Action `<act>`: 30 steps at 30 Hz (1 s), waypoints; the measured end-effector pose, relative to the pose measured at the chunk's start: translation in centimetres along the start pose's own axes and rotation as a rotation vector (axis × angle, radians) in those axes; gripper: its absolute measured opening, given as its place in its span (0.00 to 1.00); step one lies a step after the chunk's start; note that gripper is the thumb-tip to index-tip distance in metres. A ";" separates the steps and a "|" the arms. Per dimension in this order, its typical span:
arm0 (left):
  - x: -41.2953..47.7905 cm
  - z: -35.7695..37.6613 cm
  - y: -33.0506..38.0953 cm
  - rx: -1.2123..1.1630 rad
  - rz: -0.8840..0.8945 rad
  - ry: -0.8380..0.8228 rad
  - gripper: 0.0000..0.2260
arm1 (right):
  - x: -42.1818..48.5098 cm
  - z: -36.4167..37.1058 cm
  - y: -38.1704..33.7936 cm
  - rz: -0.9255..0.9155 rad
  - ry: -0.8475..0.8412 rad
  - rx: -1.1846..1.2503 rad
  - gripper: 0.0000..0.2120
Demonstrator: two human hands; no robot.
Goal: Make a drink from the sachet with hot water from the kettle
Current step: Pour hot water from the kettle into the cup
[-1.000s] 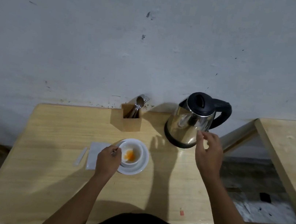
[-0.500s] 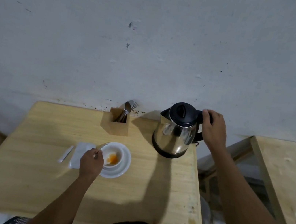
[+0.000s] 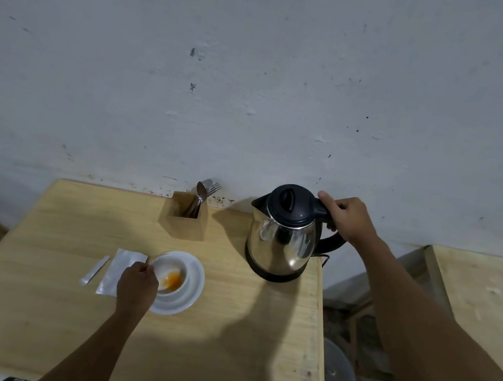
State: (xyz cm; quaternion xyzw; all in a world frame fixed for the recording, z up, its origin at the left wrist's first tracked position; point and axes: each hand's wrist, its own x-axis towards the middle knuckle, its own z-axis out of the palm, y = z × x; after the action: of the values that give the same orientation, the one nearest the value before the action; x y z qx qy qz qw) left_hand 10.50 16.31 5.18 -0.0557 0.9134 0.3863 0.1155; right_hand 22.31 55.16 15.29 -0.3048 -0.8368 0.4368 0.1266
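A steel kettle with a black lid stands upright at the table's back right. My right hand is wrapped around its black handle. A white cup with orange powder at its bottom sits on a white saucer near the table's middle. My left hand holds the cup at its left side, fingers closed on the handle. An opened silver sachet lies flat just left of the cup, with its torn-off strip beside it.
A wooden holder with spoons and a fork stands at the back by the wall, left of the kettle. The wooden table ends just right of the kettle. A second wooden table stands farther right across a gap.
My right hand rose from beside the kettle's body to its handle and closed on it. The view tilted so the table sits lower. My left hand stayed at the cup.
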 end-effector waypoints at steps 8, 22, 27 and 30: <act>-0.3 -0.3 0.3 -0.089 -0.080 -0.050 0.08 | 0.8 0.1 0.8 -0.051 -0.033 0.063 0.37; 0.0 -0.7 0.2 -0.003 -0.026 -0.057 0.11 | -1.0 0.9 -1.1 -0.140 0.160 0.087 0.31; 0.3 -1.0 -0.4 0.004 0.011 -0.079 0.11 | -1.9 0.6 -4.5 -0.200 0.110 0.018 0.33; 0.4 -1.3 -0.7 0.019 0.059 -0.104 0.14 | -2.4 0.9 -6.7 -0.194 0.072 -0.066 0.35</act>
State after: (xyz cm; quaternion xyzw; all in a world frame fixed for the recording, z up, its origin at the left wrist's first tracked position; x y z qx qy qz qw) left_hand 9.99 14.88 5.47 -0.0075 0.9109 0.3834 0.1521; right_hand 21.11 50.17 20.33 -0.2417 -0.8712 0.3837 0.1880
